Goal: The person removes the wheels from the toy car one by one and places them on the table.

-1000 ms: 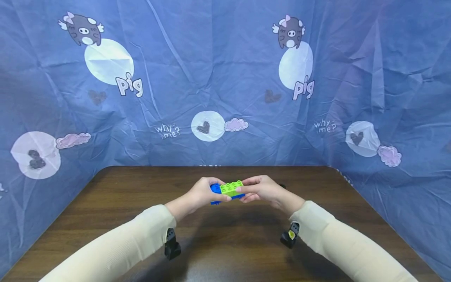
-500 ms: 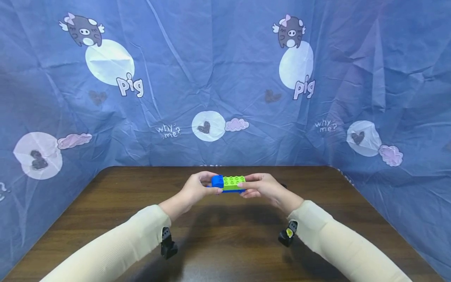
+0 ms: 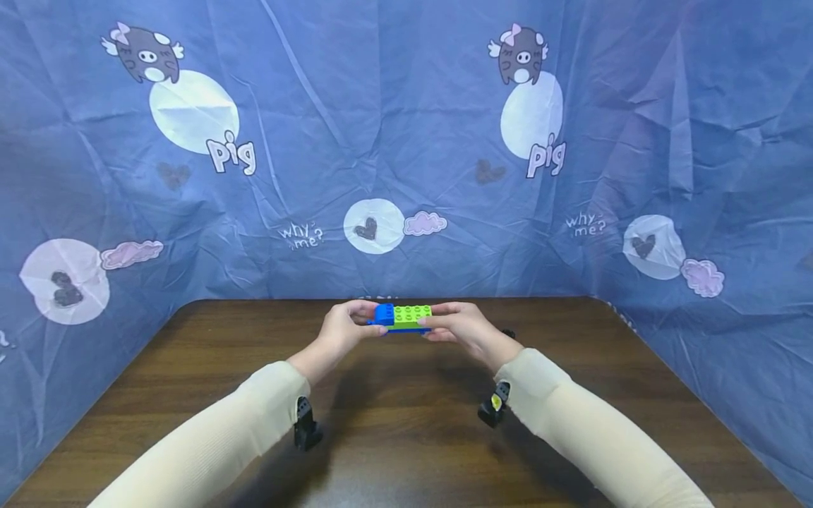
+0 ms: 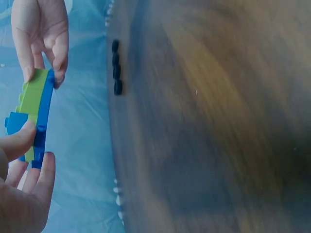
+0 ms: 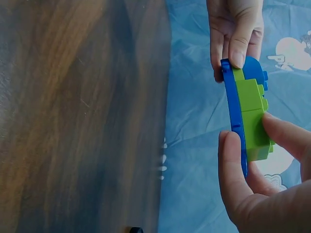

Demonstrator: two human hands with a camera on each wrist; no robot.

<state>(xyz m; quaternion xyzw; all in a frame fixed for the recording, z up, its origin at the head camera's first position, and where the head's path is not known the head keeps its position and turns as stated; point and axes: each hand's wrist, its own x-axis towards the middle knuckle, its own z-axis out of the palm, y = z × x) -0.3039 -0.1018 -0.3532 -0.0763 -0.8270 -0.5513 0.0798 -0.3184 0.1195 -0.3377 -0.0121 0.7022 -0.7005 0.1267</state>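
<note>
A toy-brick vehicle body is held off the table between both hands. Its studded light-green bricks (image 3: 411, 315) and a rounded blue brick (image 3: 384, 315) at the left end sit on a flat blue base (image 5: 232, 104). My left hand (image 3: 336, 335) pinches the blue-brick end, its thumb on the near side and fingers at the back and below. On the other end, my right hand (image 3: 466, 328) grips the green bricks and base, with the thumb on the green side. The fingers partly cover both ends.
Several small black wheel-like pieces (image 4: 116, 72) lie in a row near an edge of the brown wooden table (image 3: 406, 423). A printed blue cloth (image 3: 394, 155) hangs behind and at the sides. Each sleeve cuff carries a black wrist camera (image 3: 307, 423).
Both hands have carried the brick vehicle body away toward the table's far edge and slightly left. The left hand has slid toward the end, so more of the blue brick shows.
</note>
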